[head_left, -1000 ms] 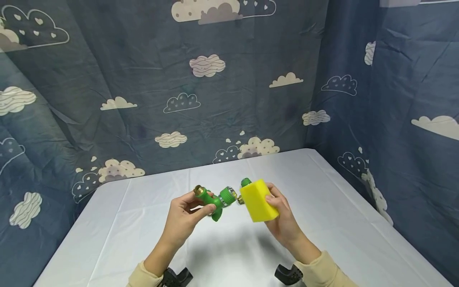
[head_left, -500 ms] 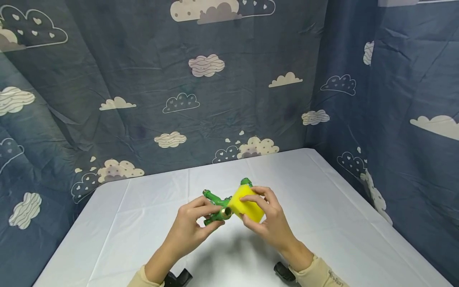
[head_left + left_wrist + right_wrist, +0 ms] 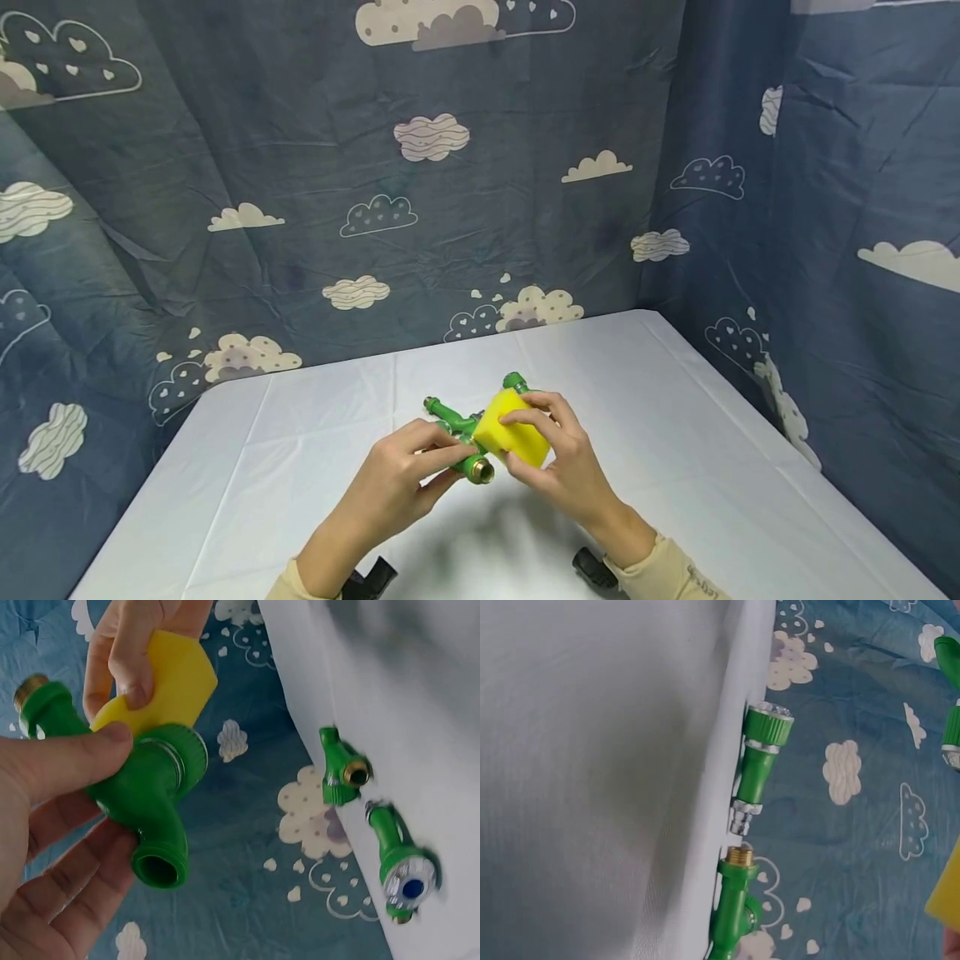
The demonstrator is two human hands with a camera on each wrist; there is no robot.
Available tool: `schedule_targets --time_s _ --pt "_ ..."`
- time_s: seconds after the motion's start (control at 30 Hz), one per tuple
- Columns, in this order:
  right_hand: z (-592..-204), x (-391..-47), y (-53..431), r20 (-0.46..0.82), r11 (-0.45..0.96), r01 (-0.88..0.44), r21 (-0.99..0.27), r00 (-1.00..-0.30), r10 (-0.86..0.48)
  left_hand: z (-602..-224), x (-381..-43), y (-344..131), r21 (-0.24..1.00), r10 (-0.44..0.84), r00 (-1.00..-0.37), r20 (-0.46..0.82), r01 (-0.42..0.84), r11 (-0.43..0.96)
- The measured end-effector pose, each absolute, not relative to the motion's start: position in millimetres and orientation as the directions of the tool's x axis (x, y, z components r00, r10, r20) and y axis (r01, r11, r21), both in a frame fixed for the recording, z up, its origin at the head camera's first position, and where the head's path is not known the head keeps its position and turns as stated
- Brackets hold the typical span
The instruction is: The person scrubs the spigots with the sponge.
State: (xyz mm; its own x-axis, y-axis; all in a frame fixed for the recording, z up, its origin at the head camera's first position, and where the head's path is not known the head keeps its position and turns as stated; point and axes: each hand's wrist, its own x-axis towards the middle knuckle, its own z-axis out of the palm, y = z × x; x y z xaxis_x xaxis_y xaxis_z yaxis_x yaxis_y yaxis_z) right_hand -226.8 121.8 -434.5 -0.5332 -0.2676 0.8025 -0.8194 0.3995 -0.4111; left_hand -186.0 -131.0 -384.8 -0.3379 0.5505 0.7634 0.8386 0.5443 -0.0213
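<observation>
My left hand [image 3: 412, 471] holds a green tap [image 3: 474, 468] by its body, above the table. Its brass threaded end faces front right in the head view. In the left wrist view the tap [image 3: 142, 784] shows a ribbed collar and a hollow spout, with the thumb across its body. My right hand [image 3: 566, 458] pinches a yellow sponge [image 3: 512, 429] between thumb and fingers. The sponge [image 3: 180, 682] sits right at the tap's body, beside the collar. Part of the tap is hidden behind the left fingers.
Two more green fittings lie farther back on the white-covered table [image 3: 300, 492]: one [image 3: 450, 414] behind the held tap, another [image 3: 514, 382] partly hidden by the sponge. A dark blue cloud-patterned curtain [image 3: 480, 208] surrounds the table's back and sides.
My left hand has turned the tap, so its brass end swung from upper left to front right and then dipped. My right hand has tilted the sponge and brought it left to the tap.
</observation>
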Motion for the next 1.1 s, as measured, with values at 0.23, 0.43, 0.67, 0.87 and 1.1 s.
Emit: schedule_targets --time_s 0.23,0.43,0.67,0.87,1.1 --pt "-432 -228 122 0.798 0.412 -0.815 -0.408 -0.537 -0.272 -382 -183 -137 -0.079 0.611 -0.362 0.704 0.815 0.574" --pt "-433 -229 122 0.792 0.418 -0.825 -0.381 -0.524 -0.312 -379 -182 -136 -0.147 0.667 -0.313 0.677 0.83 0.538" --pt "-429 -229 125 0.675 0.407 -0.665 -0.626 -0.724 -0.146 -380 -188 -139 0.098 0.561 -0.289 0.776 0.933 0.345" --pt "-429 -225 126 0.494 0.045 -0.524 -0.85 -0.825 -0.274 -390 -195 -135 0.366 0.426 -0.401 0.811 0.916 0.165" --pt "-427 -226 131 0.401 -0.166 -0.366 -0.916 -0.831 -0.385 -398 -200 -137 0.566 0.256 -0.574 0.778 0.817 0.112"
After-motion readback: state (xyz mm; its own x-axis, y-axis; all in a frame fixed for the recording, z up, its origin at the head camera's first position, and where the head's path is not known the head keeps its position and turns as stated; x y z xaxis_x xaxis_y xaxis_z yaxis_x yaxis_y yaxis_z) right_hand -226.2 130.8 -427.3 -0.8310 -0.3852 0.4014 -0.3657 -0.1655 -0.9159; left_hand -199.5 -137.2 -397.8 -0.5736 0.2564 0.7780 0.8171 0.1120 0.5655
